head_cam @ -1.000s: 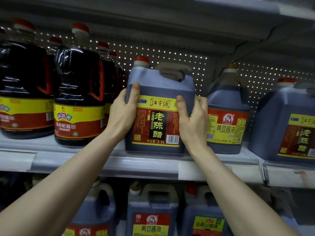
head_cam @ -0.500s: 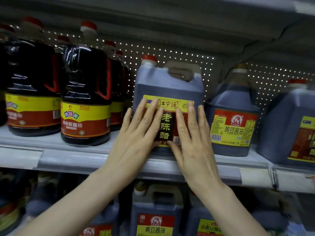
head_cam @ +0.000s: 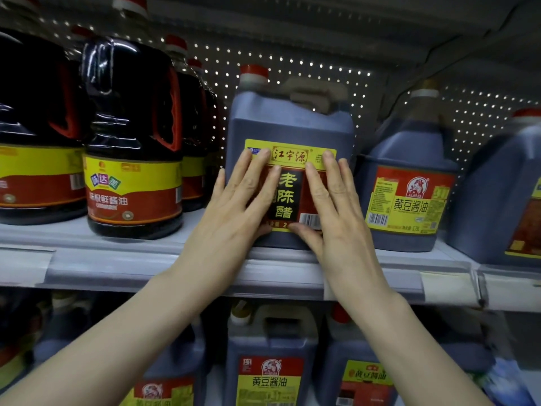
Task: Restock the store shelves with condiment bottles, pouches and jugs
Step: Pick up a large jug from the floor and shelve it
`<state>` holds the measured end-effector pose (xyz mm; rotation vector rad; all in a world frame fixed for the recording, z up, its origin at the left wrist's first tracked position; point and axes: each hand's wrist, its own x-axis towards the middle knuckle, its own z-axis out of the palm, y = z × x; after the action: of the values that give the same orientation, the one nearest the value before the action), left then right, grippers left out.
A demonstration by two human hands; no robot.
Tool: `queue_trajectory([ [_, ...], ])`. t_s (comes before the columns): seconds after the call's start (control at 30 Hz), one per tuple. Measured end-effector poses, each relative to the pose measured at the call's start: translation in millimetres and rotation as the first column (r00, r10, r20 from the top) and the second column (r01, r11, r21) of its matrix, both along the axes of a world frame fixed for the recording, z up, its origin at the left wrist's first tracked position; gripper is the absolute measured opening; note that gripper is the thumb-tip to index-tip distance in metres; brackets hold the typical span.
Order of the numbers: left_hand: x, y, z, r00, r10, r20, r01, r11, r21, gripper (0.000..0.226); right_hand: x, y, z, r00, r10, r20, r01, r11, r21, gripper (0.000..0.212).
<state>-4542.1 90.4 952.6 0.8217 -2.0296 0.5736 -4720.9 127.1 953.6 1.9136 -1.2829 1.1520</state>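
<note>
A square blue-grey vinegar jug (head_cam: pixel 289 124) with a red cap and a yellow and red label stands upright on the middle shelf (head_cam: pixel 117 265). My left hand (head_cam: pixel 237 206) lies flat against the left half of its label, fingers straight and pointing up. My right hand (head_cam: pixel 333 206) presses flat on the right half of the label in the same way. Both thumbs meet near the jug's lower front edge. The hands cover much of the label.
Dark soy sauce bottles (head_cam: pixel 131 148) with red handles stand to the left. A soy sauce jug (head_cam: pixel 407 186) sits close on the right, another blue jug (head_cam: pixel 509 194) beyond it. More jugs (head_cam: pixel 269 358) fill the shelf below. A shelf above hangs low over the caps.
A second ago both hands gripped the jug's sides. They have let go and now lie flat on its front, and the jug sits farther back on the shelf.
</note>
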Motion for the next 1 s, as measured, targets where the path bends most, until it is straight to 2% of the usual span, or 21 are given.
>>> queue_trajectory([
  [0.2, 6.7, -2.7, 7.6, 0.999, -0.053, 0.010, 0.052, 0.996, 0.071, 0.084, -1.9, -7.4, 3.4, 1.000, -0.010, 0.030, 0.009, 0.999, 0.037, 0.083],
  [0.4, 11.5, -8.8, 14.0, 0.999, -0.029, 0.026, 0.028, 0.998, 0.056, 0.087, 0.8, -14.6, 7.3, 0.995, -0.099, 0.025, 0.098, 0.994, 0.048, 0.085],
  [0.73, 11.7, -11.6, 12.7, 1.000, 0.000, 0.023, 0.000, 1.000, 0.023, 0.080, 1.9, -14.7, 6.8, 0.993, -0.113, 0.030, 0.112, 0.992, 0.050, 0.082],
  [0.83, 14.4, -11.5, 13.2, 0.998, 0.022, 0.052, -0.022, 1.000, 0.002, 0.077, 3.2, -11.1, 9.7, 0.994, -0.109, 0.013, 0.108, 0.990, 0.088, 0.075],
  [1.0, 8.2, -6.1, 12.6, 0.998, 0.050, 0.038, -0.050, 0.999, -0.006, 0.060, 1.0, 3.1, 9.5, 0.994, -0.108, 0.031, 0.103, 0.987, 0.123, 0.048],
])
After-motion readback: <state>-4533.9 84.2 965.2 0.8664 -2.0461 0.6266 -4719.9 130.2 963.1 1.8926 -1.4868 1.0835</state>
